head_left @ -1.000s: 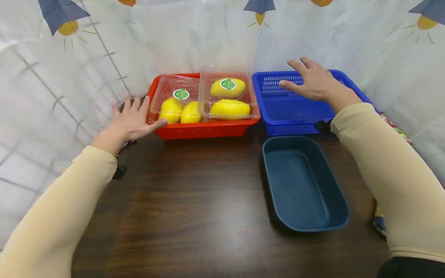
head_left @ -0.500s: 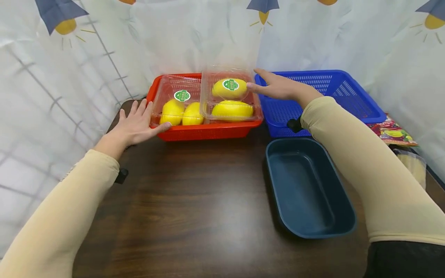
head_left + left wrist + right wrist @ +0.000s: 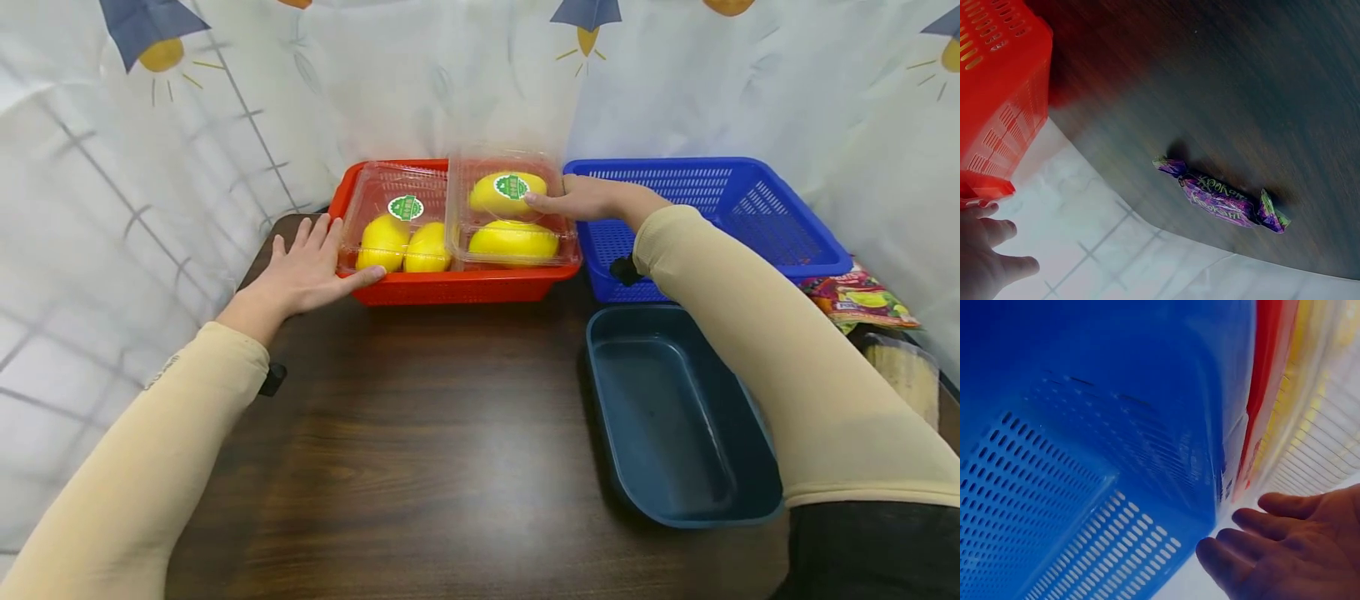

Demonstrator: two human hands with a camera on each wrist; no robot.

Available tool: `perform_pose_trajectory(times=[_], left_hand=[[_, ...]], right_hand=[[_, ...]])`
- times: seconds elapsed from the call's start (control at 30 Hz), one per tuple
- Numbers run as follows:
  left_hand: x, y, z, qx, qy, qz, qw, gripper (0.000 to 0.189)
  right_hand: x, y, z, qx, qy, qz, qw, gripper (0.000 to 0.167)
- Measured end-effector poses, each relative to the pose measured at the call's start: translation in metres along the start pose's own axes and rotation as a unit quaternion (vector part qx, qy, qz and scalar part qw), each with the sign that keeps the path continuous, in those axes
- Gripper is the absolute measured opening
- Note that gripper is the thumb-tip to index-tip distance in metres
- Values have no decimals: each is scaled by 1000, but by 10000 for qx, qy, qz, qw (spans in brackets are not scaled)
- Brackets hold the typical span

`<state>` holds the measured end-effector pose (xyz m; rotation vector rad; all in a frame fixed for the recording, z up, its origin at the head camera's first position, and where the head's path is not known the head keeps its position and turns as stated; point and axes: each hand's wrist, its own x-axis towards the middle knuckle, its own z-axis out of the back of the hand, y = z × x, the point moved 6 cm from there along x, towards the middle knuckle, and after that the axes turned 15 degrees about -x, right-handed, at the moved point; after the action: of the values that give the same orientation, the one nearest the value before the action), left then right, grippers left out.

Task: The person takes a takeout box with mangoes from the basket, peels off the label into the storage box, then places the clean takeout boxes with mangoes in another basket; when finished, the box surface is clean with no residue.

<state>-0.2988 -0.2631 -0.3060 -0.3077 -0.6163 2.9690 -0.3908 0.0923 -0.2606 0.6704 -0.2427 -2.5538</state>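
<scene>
A red plastic basket [image 3: 468,292] holds two clear lidded boxes of smooth yellow fruit, each with a green sticker. My left hand [image 3: 303,271] is at the basket's left end, fingers spread and thumb reaching along its front rim. At the other end is my right hand [image 3: 600,200], its thumb over the right clear box [image 3: 487,252] and its fingers by the box's far right edge. In the right wrist view its fingers look fairly straight, beside the blue basket [image 3: 1147,337]. The left clear box [image 3: 431,190] lies nearer my left hand.
A dark blue tub [image 3: 667,417] stands on the brown table [image 3: 420,450], in front of the blue basket. Snack packets [image 3: 862,300] lie at the far right. In the left wrist view, a purple wrapped candy [image 3: 1219,199] lies near the table edge. A patterned white curtain hangs behind.
My right hand has moved left and down, from above the blue basket to the right clear box. My left hand has stayed at the red basket's left end. The view has shifted slightly.
</scene>
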Motion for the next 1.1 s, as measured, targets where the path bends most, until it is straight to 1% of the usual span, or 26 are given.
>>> perform_pose_trajectory(times=[0.1,0.23,0.3,0.43,0.5,0.7,0.77,0.9,1.03,1.1], left_hand=[[0,-1,0,10,4,31,10000,116],[-1,-2,2,33,-19,46,10000,116],[-1,-3,3,31,-16,47,10000,116],[-1,-4,3,8,37,39,10000,116],[-2,-4,2,2,69,41,10000,116],[-3,-4,2,18,112,47,9999,117],[-4,-4,2,23,104,38,9999,117],[-4,-6,3,12,97,30,9999,117],[-4,-6,3,-10,109,36,9999,117],[-4,-5,2,-26,116,45,9999,117]], right_hand=[[-2,5,2,249,-231,170,9993,81],[-8,16,5,966,-456,347,9937,81],[-10,18,6,1277,-480,211,9904,84],[-12,20,7,1730,-464,-23,9838,93],[-13,21,8,1996,-446,-28,9789,96],[-13,25,9,2979,-357,150,9538,94],[-13,27,9,3276,-370,196,9439,93],[-12,30,9,3776,-425,155,9249,90],[-12,32,8,4294,-503,41,9017,88],[-12,31,6,4415,-595,-59,8953,85]])
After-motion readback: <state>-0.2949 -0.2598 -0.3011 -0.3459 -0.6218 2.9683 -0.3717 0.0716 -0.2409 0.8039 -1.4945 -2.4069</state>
